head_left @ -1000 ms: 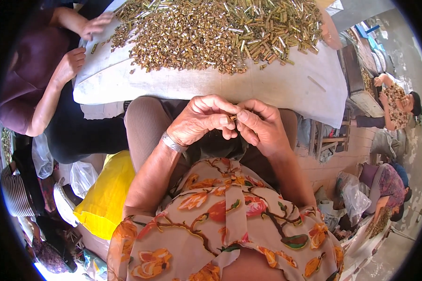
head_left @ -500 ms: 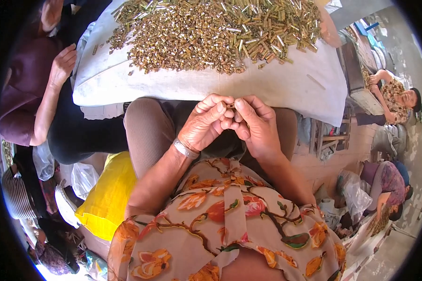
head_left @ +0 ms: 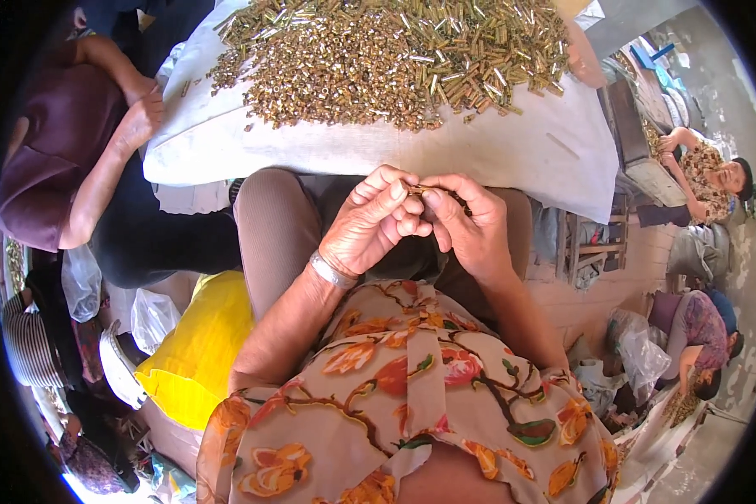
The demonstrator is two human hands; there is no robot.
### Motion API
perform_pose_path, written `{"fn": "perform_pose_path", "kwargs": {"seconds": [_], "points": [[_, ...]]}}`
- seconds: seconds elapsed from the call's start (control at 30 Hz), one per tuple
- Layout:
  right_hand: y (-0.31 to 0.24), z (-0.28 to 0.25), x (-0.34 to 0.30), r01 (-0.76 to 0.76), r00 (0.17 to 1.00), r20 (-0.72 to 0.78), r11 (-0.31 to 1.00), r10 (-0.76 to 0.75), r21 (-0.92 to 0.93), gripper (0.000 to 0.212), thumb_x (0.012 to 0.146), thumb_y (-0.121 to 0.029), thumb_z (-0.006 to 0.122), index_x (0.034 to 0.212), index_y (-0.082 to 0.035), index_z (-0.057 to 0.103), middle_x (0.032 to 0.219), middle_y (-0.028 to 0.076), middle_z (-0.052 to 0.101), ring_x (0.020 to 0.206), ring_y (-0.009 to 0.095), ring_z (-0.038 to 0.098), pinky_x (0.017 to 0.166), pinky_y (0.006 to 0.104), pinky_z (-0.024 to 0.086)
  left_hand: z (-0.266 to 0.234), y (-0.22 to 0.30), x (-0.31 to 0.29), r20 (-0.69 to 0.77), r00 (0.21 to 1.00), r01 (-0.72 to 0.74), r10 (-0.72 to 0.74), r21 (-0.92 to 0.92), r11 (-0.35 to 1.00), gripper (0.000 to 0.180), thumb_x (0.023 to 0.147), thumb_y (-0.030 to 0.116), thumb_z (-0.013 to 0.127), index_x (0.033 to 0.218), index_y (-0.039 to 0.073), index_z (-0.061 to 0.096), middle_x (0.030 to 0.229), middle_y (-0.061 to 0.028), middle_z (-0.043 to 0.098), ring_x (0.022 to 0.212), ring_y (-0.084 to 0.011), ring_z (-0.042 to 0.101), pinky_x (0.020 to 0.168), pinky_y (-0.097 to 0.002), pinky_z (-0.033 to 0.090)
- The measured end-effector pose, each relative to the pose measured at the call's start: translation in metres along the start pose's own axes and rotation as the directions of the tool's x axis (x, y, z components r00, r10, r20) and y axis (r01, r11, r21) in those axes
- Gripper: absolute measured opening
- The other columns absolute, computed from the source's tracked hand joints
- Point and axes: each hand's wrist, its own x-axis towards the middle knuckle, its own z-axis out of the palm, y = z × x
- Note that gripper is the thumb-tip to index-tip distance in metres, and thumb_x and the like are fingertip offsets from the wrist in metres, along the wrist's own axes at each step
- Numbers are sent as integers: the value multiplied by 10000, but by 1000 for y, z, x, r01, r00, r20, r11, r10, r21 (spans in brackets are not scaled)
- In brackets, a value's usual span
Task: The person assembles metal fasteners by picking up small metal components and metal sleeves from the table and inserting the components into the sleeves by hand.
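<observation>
Left hand [head_left: 365,223]: thumb and index close together, pinching one end of a small brass-coloured piece [head_left: 415,191]; my remaining fingers curl in below it. Right hand [head_left: 477,227]: thumb and index narrow at the piece's other end, thumb bent in toward it. A gold-brown bit [head_left: 460,200] shows between these fingers; too small to tell its shape, or whether it belongs to the same piece. Neither set of fingers stands wide. Tips of the two hands are just beside each other; contact between them I cannot tell.

Position of piece: over my lap, near the close edge of the bench [head_left: 521,160], which is covered in white.

On the bench, beyond my hands: short brass-coloured fittings [head_left: 336,84] heaped at centre and left, longer brass-coloured tubes [head_left: 487,59] to the right, the heaps merging. A thin pale strip [head_left: 562,146] lies apart, right side. Silver-coloured bracelet [head_left: 332,270] on my left wrist.
</observation>
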Motion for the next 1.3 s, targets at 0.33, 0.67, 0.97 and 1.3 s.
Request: {"fn": "perform_pose_path", "kwargs": {"seconds": [0.33,0.67,0.97,1.3], "points": [[-24,16,-19,-4,995,-98,999,-1,-49,170,960,-129,545,998,19,619,697,9,587,485,25,458,425,184,364,9,-4,-16,-8,996,-84,85,76,994,188,939,228,586,1064,87,583,774,-6,597,578,-86,505,648,-293,504],[-7,5,-18,-375,923,257,824,287,425,278,977,-246,514,968,14,614,733,34,614,446,48,460,364,192,319,-6,-5,-22,172,976,143,-133,-46,989,376,932,293,596,1269,156,500,712,26,511,531,-50,403,573,-251,449],[7,6,-9,-492,860,269,569,433,659,590,988,-490,344,1192,28,537,930,102,665,642,133,613,423,235,434,-21,3,-13,-193,980,69,-38,158,985,328,936,264,597,1211,88,560,757,38,556,605,-42,484,588,-224,481],[50,-39,-14,-457,889,5,889,457,34,509,976,-422,450,1222,14,545,1138,114,615,1029,210,599,867,324,473,-31,11,28,-162,870,51,467,969,241,156,872,133,653,1010,65,678,853,-14,633,673,-112,600,623,-245,493]]}}
